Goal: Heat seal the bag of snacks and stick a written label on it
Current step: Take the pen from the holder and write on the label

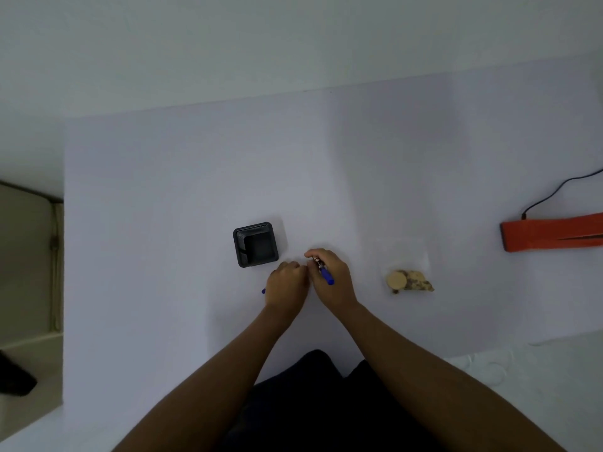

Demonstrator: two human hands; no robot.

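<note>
The bag [404,262] is clear and lies flat on the white worktop [163,190], to the right of the two hands and a little apart from them. Inside it, at its near end, there are the snacks [409,281]: one round pale biscuit and some brown speckled pieces beside it. The far part of the bag looks empty and is hard to see against the worktop.

The right hand [332,282] has its fingers curled round a blue pen [324,272], whose blue end points back over the hand. The left hand [287,283] is just beside it, almost touching, with the fingers curled in. A small blue piece [263,291] shows at the left edge of this hand, so it seems to hold something blue, but I cannot tell what it is. If a label lies under the hands, it is hidden.

Just behind the left hand stands a black square holder [256,244], and I see nothing inside it. Far on the right edge of the worktop lies the orange heat sealer [548,234], with a black cable [554,194] going from its end toward the right.
</note>
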